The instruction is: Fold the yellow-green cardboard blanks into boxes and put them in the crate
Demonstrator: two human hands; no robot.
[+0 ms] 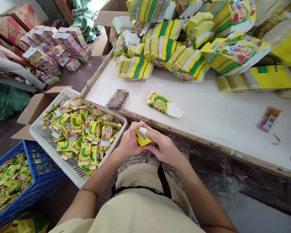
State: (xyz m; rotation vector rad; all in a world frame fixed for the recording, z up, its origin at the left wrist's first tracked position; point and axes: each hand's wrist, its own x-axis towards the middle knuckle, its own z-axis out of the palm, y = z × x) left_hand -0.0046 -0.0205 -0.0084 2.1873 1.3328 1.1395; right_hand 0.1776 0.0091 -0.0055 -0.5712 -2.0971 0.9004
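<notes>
Close to my body, at the table's front edge, both hands hold one small yellow box [143, 138] with a barcode on its side. My left hand [132, 140] is wrapped round its left side. My right hand [161, 144] grips it from the right, and a white covering shows on one fingertip. The far side of the box is hidden by my fingers. Beyond my hands, a flattened yellow and green carton [161, 104] with white flaps lies on the white table [196, 113]. A white basket [123, 123] full of small yellow boxes stands to the left.
Stacks of folded yellow cartons [163, 48] line the table's back. A pink and orange packet [269, 119] lies at right; a blurred item [118, 99] sits near the left edge. A blue crate [42, 168] holds many packets. A person [12, 64] is beside stacked pink boxes [55, 45].
</notes>
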